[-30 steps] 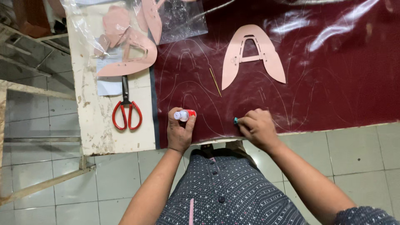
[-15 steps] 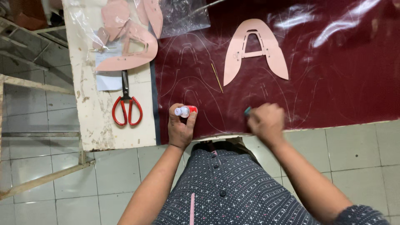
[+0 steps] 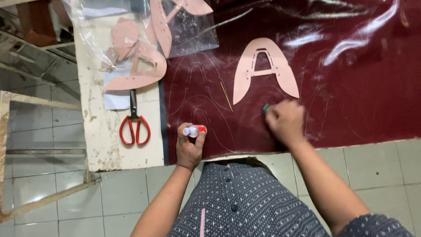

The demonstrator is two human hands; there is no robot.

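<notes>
Maroon sheet [image 3: 351, 87] over worn white table [image 3: 101, 145], grey tiled floor [image 3: 52, 206].

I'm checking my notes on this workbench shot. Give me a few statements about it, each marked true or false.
1. The left hand holds a small bottle with a red part. True.
2. The red-handled scissors lie on the dark red sheet. False: they lie on the white table beside it.
3. The right hand rests on the dark red sheet. True.
4. The pink A-shaped piece is in the right hand. False: it lies apart, above it.
</notes>
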